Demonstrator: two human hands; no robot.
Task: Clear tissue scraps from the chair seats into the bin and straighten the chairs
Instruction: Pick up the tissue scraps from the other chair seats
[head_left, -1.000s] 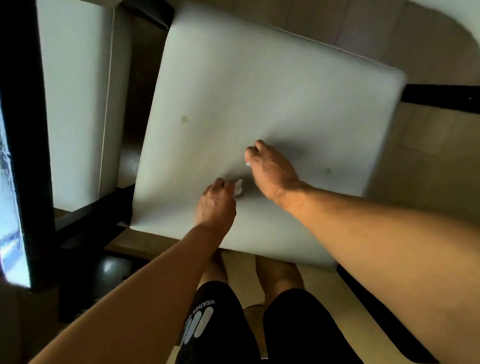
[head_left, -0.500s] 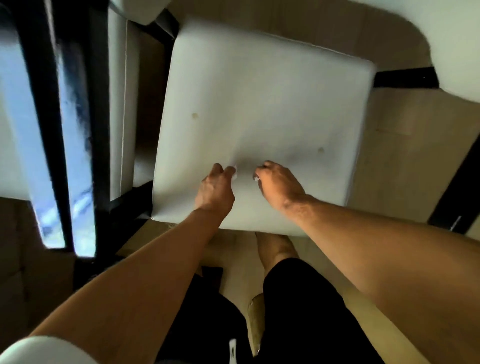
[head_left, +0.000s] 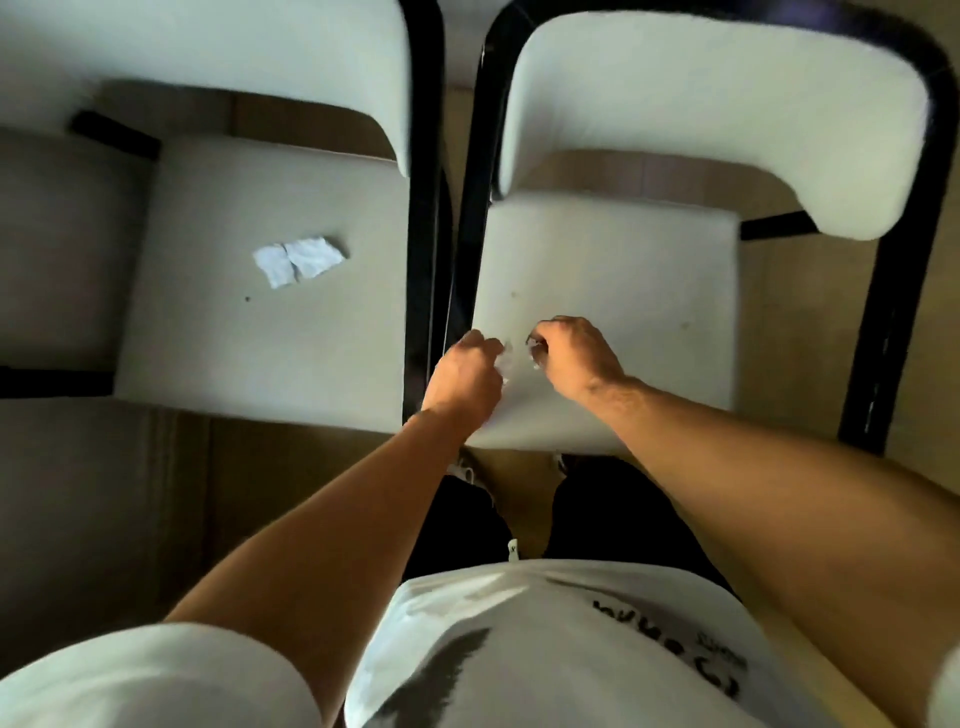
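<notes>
Two white cushioned chairs with black frames stand side by side below me. Over the front left corner of the right chair seat (head_left: 623, 270), my left hand (head_left: 462, 379) and my right hand (head_left: 576, 353) are both closed, each pinching small white tissue scraps (head_left: 506, 358) that show between the fingers. On the left chair seat (head_left: 218, 353) lie two flat white tissue pieces (head_left: 298, 260), side by side near its middle, untouched. No bin is in view.
The black frame posts (head_left: 431, 208) of the two chairs nearly touch between the seats. White curved backrests (head_left: 727, 104) hang over the rear of both seats. Wooden floor (head_left: 156, 493) lies at the left and under my legs.
The view has pulled back and swung left, bringing the left chair and its tissue pieces into sight. Both hands have lifted off the right seat with scraps pinched in them.
</notes>
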